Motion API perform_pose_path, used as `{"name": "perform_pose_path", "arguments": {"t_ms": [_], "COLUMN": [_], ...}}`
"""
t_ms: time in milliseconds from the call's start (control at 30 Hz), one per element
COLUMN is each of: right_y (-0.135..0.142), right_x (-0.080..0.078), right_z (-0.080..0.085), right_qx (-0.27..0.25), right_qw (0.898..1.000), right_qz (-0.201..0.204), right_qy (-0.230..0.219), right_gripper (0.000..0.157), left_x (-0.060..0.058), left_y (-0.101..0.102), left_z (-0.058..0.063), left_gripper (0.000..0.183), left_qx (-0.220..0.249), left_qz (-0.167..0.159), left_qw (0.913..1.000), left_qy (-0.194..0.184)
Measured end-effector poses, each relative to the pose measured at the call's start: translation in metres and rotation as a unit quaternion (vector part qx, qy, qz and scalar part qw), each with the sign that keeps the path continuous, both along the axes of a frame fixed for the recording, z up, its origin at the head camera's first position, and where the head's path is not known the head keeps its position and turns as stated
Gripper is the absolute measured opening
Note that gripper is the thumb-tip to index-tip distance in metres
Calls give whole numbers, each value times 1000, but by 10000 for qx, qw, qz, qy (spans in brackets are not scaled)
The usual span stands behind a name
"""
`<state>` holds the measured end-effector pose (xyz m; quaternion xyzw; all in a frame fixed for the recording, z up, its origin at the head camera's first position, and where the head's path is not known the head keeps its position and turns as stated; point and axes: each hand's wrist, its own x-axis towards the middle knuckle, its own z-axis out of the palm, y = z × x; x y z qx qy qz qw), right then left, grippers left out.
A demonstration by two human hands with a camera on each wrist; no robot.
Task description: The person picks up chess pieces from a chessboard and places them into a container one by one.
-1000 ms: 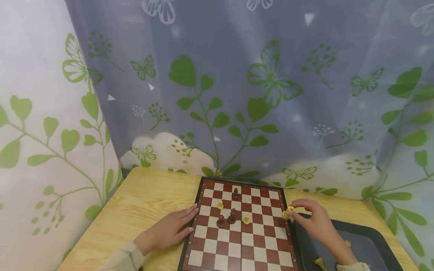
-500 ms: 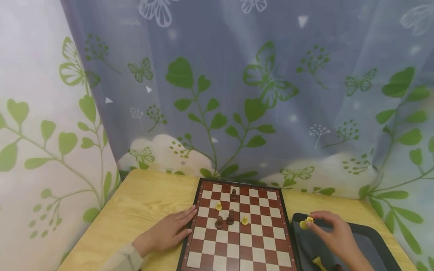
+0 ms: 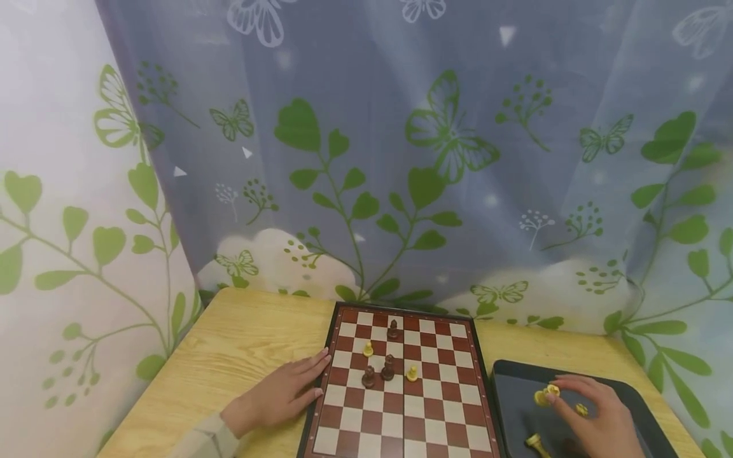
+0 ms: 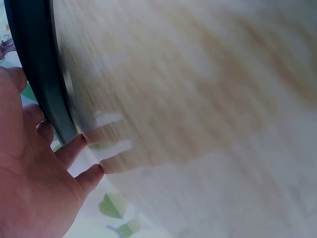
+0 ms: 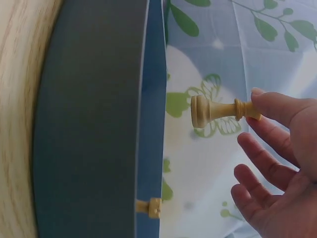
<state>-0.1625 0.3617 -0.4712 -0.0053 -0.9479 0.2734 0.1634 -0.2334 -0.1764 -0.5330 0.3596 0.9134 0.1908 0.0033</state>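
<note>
Between thumb and forefinger, my right hand (image 3: pixel 601 413) pinches a pale yellow chess piece (image 5: pixel 223 109) by its top, its wide base pointing away from the fingers. It hangs above the dark tray (image 3: pixel 509 394). My left hand (image 3: pixel 280 391) lies on the table with its fingers stretched out, the tips touching the left edge of the chessboard (image 3: pixel 378 423). On the board stand two yellow pawns, one on the left (image 3: pixel 368 348) and another yellow pawn (image 3: pixel 411 373) nearer the middle. Several dark pieces stand close by, among them a dark chess piece (image 3: pixel 392 329) near the far edge.
Inside the tray lie a yellow piece (image 3: pixel 537 444) near the front and another yellow piece (image 3: pixel 581 409) beside the right hand. The wooden table (image 3: pixel 258 331) meets a patterned curtain (image 3: pixel 366 159) at the back. The tray stands just right of the board.
My right hand has moved right from the board's right edge to over the tray, still holding the yellow piece. The left hand stays at the board's edge. The view has shifted slightly.
</note>
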Motion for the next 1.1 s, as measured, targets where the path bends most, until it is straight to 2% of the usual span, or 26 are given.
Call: {"name": "perform_pose_path", "arguments": {"t_ms": [100,300,567,767,933,1100], "right_y": [6,12,12,17,22,23], "right_x": [6,11,14,16,15,15], "right_z": [0,-9,-9,-9,-15,-21], "right_qx": [89,268,359,368,355,244], "right_qw": [9999,9954,9939,9962,9961,9961], "right_qz": [-104,-118,-300,-299,-175,-316], "right_qy": [69,917,999,732,787,782], "right_gripper": [28,21,17,20,20,20], "left_x": [0,2,3,3,3,1], "left_y": [0,0,0,0,-1,0], "left_z": [1,1,-1,-2,-3,-2], "left_gripper": [59,58,59,59,59,59], "left_qx": [-19,9,10,37,-4,7], "left_qz": [-19,-58,-31,-12,7,-6], "left_qw": [10000,10000,10000,10000,10000,10000], "left_qy": [21,18,42,72,75,41]}}
